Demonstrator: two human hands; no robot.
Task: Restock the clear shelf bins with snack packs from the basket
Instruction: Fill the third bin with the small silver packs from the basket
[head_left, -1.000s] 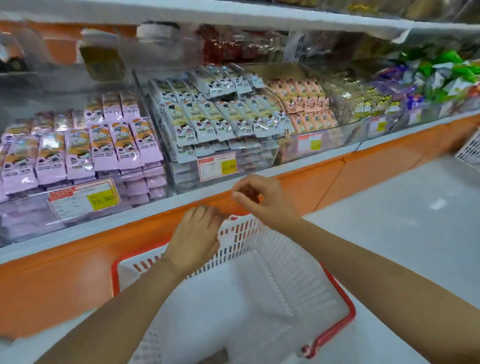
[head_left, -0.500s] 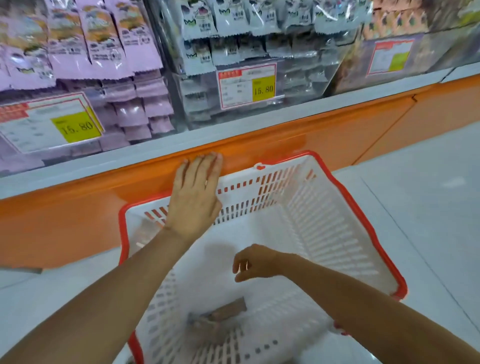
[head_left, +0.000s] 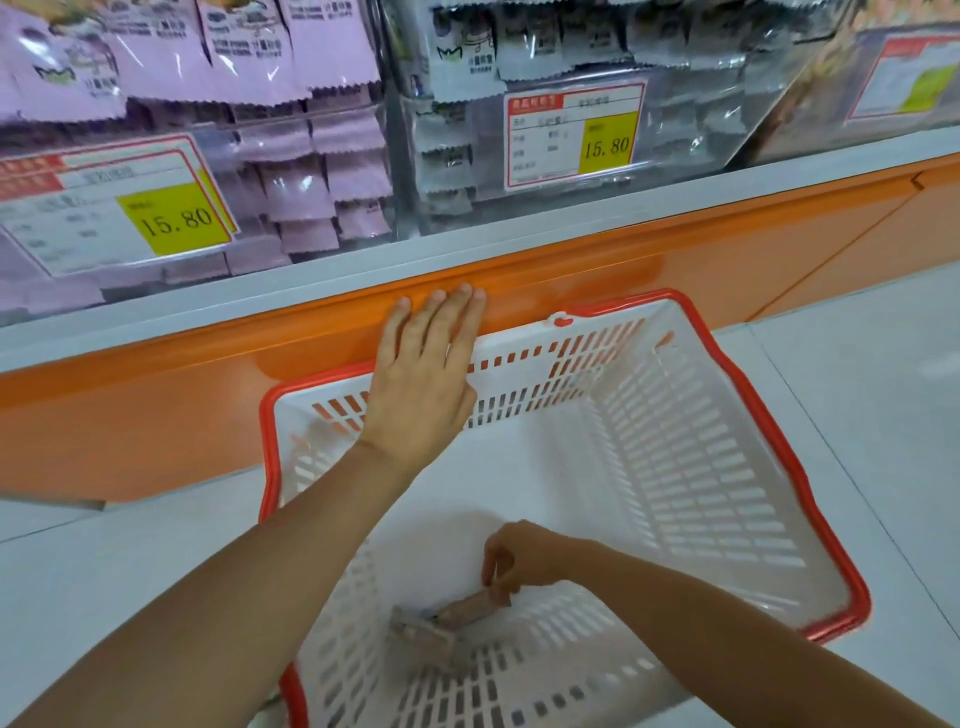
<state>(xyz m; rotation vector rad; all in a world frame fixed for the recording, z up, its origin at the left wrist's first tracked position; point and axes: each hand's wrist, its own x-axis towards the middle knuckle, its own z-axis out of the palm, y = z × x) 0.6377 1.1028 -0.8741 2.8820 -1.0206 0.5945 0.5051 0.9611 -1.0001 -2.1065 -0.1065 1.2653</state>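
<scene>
Restocking seems nearly done: only two brownish snack packs (head_left: 423, 629) lie at the near end of the basket (head_left: 810, 499). The right hand (head_left: 511, 564) pinches one; the left hand (head_left: 423, 379) lies flat, fingers straight, against the orange ledge (head_left: 649, 260) below well-filled clear bins (head_left: 400, 156).

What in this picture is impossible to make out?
Head view only:
- The snack pack that the right hand pinches: motion blur, label unreadable; how many packs lie there is unclear.
- Purple packs: tops cut off by the upper edge.
- Price tag: small print too blurred; only 15.80 reads.
- Far right tag: blurred, cut by the frame edge.
</scene>
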